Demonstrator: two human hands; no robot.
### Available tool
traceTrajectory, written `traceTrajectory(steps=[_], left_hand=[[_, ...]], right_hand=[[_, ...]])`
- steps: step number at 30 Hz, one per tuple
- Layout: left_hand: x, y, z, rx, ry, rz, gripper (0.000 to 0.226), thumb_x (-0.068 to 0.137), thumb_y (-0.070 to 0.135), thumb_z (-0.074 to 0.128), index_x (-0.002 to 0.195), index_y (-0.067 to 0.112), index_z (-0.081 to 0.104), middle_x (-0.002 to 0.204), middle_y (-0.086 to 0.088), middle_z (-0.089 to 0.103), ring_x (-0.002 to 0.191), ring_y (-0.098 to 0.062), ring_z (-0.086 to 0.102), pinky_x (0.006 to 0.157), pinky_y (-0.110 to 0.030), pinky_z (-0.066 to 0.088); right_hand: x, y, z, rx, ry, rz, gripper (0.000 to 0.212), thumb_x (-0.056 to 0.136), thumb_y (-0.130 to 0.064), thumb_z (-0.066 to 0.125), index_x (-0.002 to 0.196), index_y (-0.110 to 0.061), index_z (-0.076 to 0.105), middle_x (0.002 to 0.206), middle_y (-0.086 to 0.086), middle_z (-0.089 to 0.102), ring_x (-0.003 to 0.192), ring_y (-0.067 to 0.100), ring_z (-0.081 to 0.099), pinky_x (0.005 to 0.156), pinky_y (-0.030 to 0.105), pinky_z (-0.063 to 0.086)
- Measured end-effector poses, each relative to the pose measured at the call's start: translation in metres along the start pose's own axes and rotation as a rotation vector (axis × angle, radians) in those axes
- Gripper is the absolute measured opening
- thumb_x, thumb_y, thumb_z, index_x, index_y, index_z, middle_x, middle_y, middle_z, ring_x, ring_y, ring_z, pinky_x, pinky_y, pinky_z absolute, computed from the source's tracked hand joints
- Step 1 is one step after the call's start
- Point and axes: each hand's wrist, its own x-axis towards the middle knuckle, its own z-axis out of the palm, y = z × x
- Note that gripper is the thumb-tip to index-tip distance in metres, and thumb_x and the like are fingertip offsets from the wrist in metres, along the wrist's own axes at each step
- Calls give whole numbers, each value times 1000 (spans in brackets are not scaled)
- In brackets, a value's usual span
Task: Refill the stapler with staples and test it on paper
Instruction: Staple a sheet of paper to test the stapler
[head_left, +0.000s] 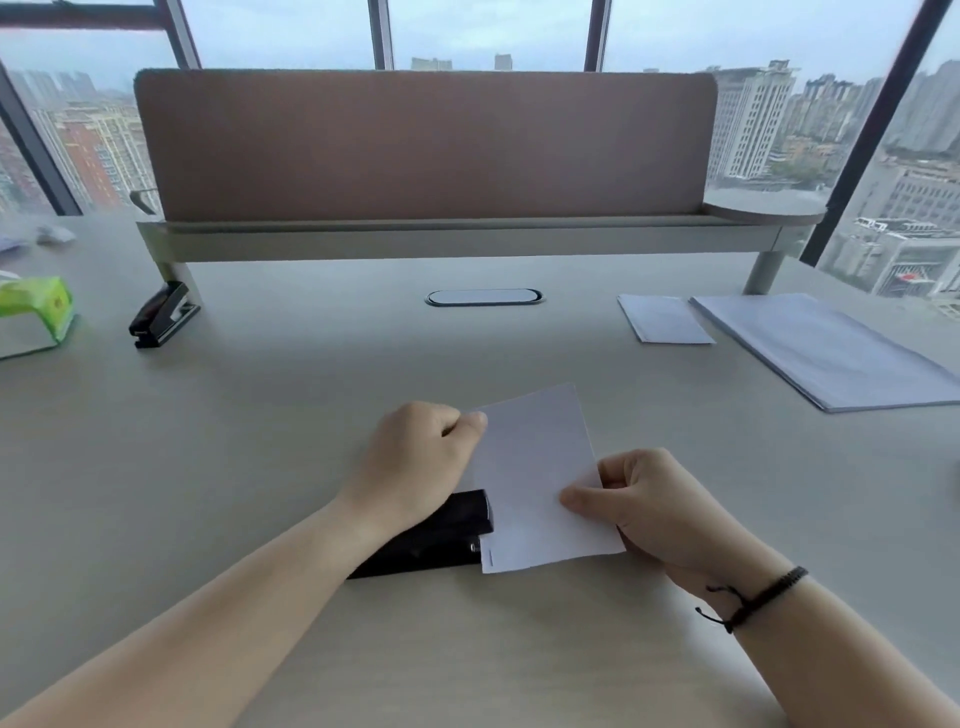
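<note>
Both hands hold one small white sheet of paper (535, 478) just above a pale counter (260, 415). Left hand (421, 467), fingers curled into a loose fist, pinches the paper's upper left edge between thumb and forefinger. Right hand (644, 504) pinches the paper's right edge, thumb lying on top of the sheet and fingers curled behind it. A dark cord bracelet (753, 597) circles the right wrist.

A black stapler (436, 540) lies on the counter under the left wrist, its front end pointing right and meeting the lower left corner of the paper. A thin short line shows along the paper's lower left edge, right beside the stapler's mouth; whether it is a staple cannot be told.

Farther back on the left, a second black stapler (163, 314) rests near a green tissue pack (36, 314). On the right lie a small folded white sheet (665, 318) and, beside it, a larger stack of white paper (831, 348). A brown desk divider (426, 145) stands behind, with windows showing city buildings.
</note>
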Motion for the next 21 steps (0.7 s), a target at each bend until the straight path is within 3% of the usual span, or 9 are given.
traceTrajectory(steps=[2,6,8,10,13,16,19,21], left_hand=[[-2,2,-3,-71,46,22,58,97,39,51,50,18,25,39,6,27,43,-11,26,51,-28,24],[-8,3,-10,-215,41,154,46,98,34,52,56,18,44,45,8,44,44,-8,36,51,-27,34],[-10,0,-11,-194,24,248,28,97,31,57,71,22,58,57,2,56,49,-15,49,54,-33,45],[-13,-2,-14,-90,47,376,7,90,27,67,95,31,64,75,7,63,60,-15,58,56,-31,51],[-19,-3,-13,79,74,583,33,87,35,67,119,38,60,97,20,58,67,-9,58,52,-31,53],[-24,-1,-9,93,137,704,19,95,36,61,111,32,70,98,9,59,68,-9,55,48,-34,48],[-28,5,-8,74,187,739,16,97,30,61,99,24,76,94,3,58,68,-9,50,53,-33,45],[-29,7,-9,0,169,711,15,95,25,62,95,19,76,94,4,59,69,-13,55,59,-29,46]], right_hand=[[-2,0,-5,32,0,-3,9,84,-8,74,80,-2,79,73,10,79,54,19,68,53,23,49],[-6,0,-23,177,9,-38,10,87,-4,70,87,1,79,88,19,79,65,22,72,59,25,54],[-8,-1,-30,263,-6,-42,12,87,-3,69,92,3,78,94,20,79,73,27,74,61,29,58],[-11,-2,-35,340,-29,-43,13,87,-2,68,91,6,77,93,20,78,68,23,72,54,27,57],[-17,-4,-35,404,-89,-28,15,86,-3,67,93,6,77,95,19,78,71,23,72,55,26,56],[-21,-2,-34,428,-143,-28,17,84,-4,68,95,6,77,97,18,78,75,24,71,57,27,57],[-24,0,-33,423,-155,-41,16,79,-8,71,87,5,77,79,15,73,58,20,65,47,24,53],[-24,0,-33,477,-144,-78,23,80,-14,71,94,4,75,72,15,67,53,20,61,48,25,54]])
